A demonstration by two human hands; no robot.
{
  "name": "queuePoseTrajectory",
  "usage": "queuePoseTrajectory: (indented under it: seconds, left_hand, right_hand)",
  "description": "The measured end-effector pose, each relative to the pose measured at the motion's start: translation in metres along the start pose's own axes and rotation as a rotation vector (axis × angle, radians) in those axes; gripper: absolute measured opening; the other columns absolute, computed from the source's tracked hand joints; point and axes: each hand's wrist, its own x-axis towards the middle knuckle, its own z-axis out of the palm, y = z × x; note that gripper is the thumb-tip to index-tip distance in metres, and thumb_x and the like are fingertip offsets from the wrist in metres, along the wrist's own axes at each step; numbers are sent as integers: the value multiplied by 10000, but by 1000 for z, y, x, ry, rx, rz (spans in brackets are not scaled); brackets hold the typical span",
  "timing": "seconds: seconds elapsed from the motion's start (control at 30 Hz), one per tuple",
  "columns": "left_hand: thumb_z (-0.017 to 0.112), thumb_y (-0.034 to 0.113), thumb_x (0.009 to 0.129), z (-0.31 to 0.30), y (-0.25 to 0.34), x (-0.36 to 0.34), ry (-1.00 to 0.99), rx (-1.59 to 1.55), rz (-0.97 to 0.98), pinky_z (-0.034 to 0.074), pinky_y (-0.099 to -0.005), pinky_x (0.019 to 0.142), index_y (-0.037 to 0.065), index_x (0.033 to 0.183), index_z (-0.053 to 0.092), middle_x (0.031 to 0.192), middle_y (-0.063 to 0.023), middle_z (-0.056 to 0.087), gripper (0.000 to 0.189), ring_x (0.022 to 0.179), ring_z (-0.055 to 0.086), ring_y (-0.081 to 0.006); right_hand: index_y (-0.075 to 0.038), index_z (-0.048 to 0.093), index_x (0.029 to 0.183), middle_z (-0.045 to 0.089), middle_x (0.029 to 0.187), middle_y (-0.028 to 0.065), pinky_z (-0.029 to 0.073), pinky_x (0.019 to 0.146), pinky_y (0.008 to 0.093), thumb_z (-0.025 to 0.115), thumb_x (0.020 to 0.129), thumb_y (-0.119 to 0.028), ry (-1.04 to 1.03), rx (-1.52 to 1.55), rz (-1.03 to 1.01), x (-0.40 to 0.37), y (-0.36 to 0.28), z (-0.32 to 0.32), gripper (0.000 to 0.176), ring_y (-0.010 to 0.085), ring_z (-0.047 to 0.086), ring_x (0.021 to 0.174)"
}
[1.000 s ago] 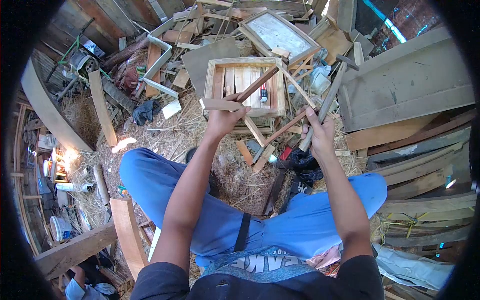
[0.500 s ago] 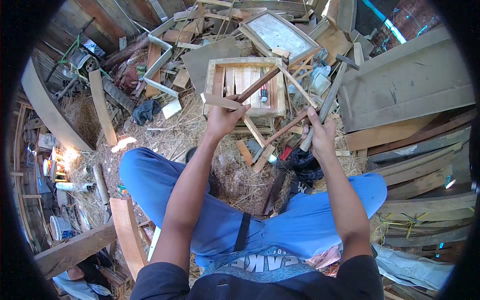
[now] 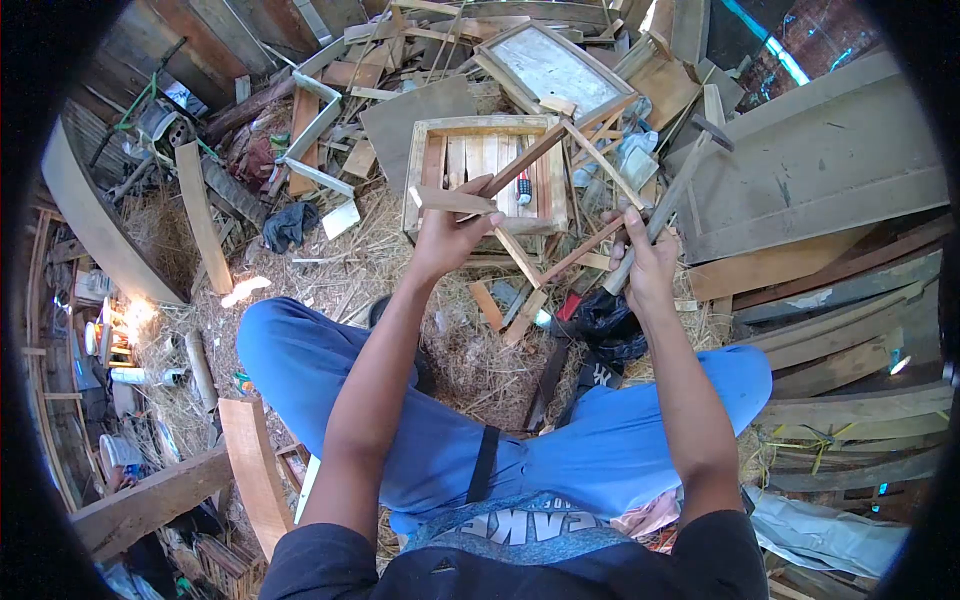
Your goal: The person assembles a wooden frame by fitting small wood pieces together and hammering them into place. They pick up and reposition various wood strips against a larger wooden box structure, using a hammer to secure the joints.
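My left hand [image 3: 452, 240] grips the left corner of a thin wooden frame [image 3: 527, 160], whose strips run dark and light. A short flat end of wood [image 3: 450, 201] juts leftward from that hand. My right hand [image 3: 650, 262] is closed round the handle of a hammer [image 3: 678, 185], its head up and to the right. Fingers of the same hand also meet the frame's right corner. Beneath the frame lies a shallow wooden box [image 3: 487, 126] with a slatted inside. A small red and black object [image 3: 524, 190] rests in it.
Scrap boards and a framed panel [image 3: 560, 70] are piled beyond the box. A large grey board [image 3: 810, 160] leans at the right, above stacked planks [image 3: 840, 350]. Straw covers the ground, with a black plastic bag [image 3: 612, 325] near my right knee. Another plank [image 3: 255, 460] stands at lower left.
The hammer has shifted slightly, its head now a little further right and lower. The frame's near corner has moved slightly right and up. Both hands keep their grip.
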Motion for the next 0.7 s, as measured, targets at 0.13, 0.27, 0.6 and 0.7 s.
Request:
queuePoseTrajectory:
  seconds: [0.13,0.27,0.6,0.7]
  left_hand:
    - [778,117,901,-2,-7,1,-8,58,16,520,-358,982,-45,1341,593,1199,-123,691,504,1122,645,-186]
    - [745,118,937,-7,-11,1,-37,91,84,487,-347,1035,26,1485,494,1270,-139,674,610,1174,638,-200]
    - [719,138,958,-8,-2,0,10,113,196,467,-360,1061,20,1491,480,1295,-158,668,597,1207,630,-226]
    - [696,92,958,-11,1,1,-22,162,176,446,-386,1104,-40,1366,569,1441,-175,581,447,1320,566,-276]
  right_hand:
    - [-1,637,1131,726,982,144,470,464,226,681,998,-308,-20,-12,-39,1,0,-1,338,74,553,592]
    - [11,637,1137,725,994,145,469,456,232,672,1004,-294,-38,-41,-75,0,-1,1,334,75,549,583]
    - [10,648,1160,721,1030,136,468,452,235,647,1017,-277,-90,-92,-92,0,4,-3,321,80,550,583]
    - [15,655,1161,729,1034,132,511,510,251,661,1008,-249,-83,-70,-95,1,0,-2,306,95,574,622]
